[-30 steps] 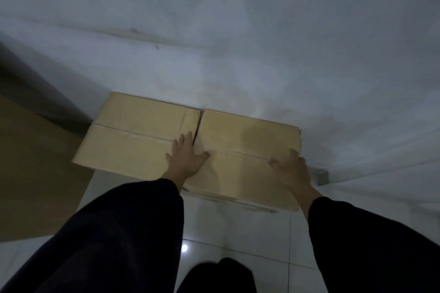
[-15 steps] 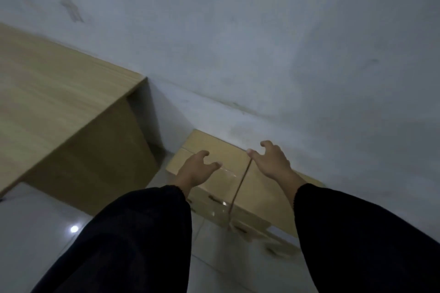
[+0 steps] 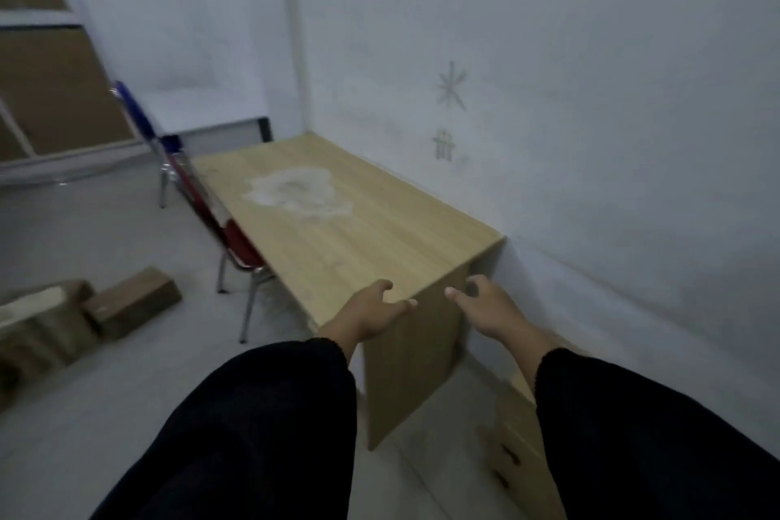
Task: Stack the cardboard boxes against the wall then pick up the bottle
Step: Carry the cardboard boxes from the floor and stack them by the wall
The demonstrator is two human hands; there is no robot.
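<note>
Left hand point(image 3: 371, 315) and right hand point(image 3: 489, 310) loosely curled, holding nothing; unstacked cardboard boxes point(image 3: 126, 302) lying at nine o'clock, well apart, nearer the left hand.

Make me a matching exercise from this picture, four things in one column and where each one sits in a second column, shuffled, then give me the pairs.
Things:
1. chair
2. white patch
3. loose cardboard boxes
4. slotted cardboard box

Places:
A. on the floor at the far left
B. by the wall, partly behind the right sleeve
C. on the desk top
D. at the desk's long open side

Pairs: 1-D, 2-C, 3-A, 4-B.
</note>
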